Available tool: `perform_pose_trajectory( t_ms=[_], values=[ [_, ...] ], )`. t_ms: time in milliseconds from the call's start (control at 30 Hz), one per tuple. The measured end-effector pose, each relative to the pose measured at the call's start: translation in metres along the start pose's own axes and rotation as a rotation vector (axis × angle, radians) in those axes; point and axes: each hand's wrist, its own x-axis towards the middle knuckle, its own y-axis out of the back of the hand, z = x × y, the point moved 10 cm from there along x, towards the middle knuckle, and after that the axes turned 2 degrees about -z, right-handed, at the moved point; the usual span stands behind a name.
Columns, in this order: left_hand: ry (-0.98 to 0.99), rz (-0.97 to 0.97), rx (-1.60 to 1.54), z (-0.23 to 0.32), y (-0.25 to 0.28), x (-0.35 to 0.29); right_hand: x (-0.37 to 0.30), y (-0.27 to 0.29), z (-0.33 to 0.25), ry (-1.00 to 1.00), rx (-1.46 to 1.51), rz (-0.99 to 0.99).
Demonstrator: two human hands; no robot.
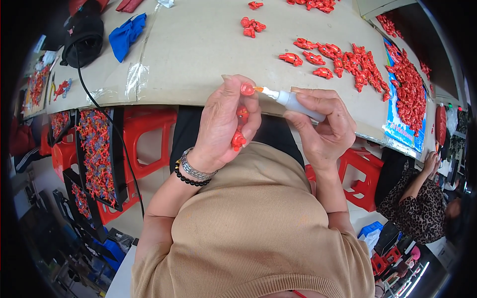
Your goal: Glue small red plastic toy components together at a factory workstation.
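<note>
A small red moulded plastic figure is gripped in the left hand, held up in front of the chest just below the near edge of the table. The fingers are curled around the figure's middle, and the thumb is pressed near its upper end, so that only the top and the lower tip can be seen. A small white squeeze bottle with an orange nozzle is grasped in the right hand, pinched between thumb and fingers along its body. The nozzle is pointed left and lies at, or just beside, the top of the figure; whether the two touch cannot be told.

The figure is judged to be light and stiff, with thin protruding parts that could snap or bend if squeezed; it is best held by its thicker middle, as it is now, with the end being worked on left free. The bottle appears soft-walled, so its contents would be pushed out by a firm pinch; a light grip along its sides is called for.

On the table, which is covered with pale cardboard, more red figures are scattered and heaped toward the right. A blue cloth and a black round object with a cable lie at the far left. Red plastic stools stand beneath, and another person's patterned sleeve is seen at the right.
</note>
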Motion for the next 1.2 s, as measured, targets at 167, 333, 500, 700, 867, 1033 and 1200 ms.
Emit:
perform_pose_trajectory(
  t_ms=[167, 333, 500, 700, 867, 1033, 1200],
  values=[
    [0.001, 0.004, 0.01, -0.001, 0.001, 0.0, 0.001, 0.001, 0.0, 0.016, -0.024, -0.004],
    [-0.004, -0.014, 0.006, 0.001, 0.0, 0.0, -0.004, 0.007, 0.015, -0.098, 0.073, -0.018],
    [0.0, -0.009, -0.003, 0.001, 0.0, 0.001, -0.001, 0.006, 0.01, -0.074, 0.094, 0.049],
    [0.002, -0.015, -0.017, 0.0, 0.002, 0.001, -0.002, -0.002, 0.004, -0.03, 0.041, 0.019],
    [-0.004, -0.022, -0.018, -0.001, 0.001, 0.0, -0.002, -0.003, 0.001, -0.024, 0.021, 0.014],
    [0.0, -0.016, -0.01, -0.001, 0.003, 0.0, -0.001, -0.004, 0.0, -0.02, 0.0, -0.001],
    [-0.008, 0.007, -0.011, 0.002, 0.004, 0.001, 0.001, 0.003, 0.0, -0.001, 0.007, 0.026]
  ],
)
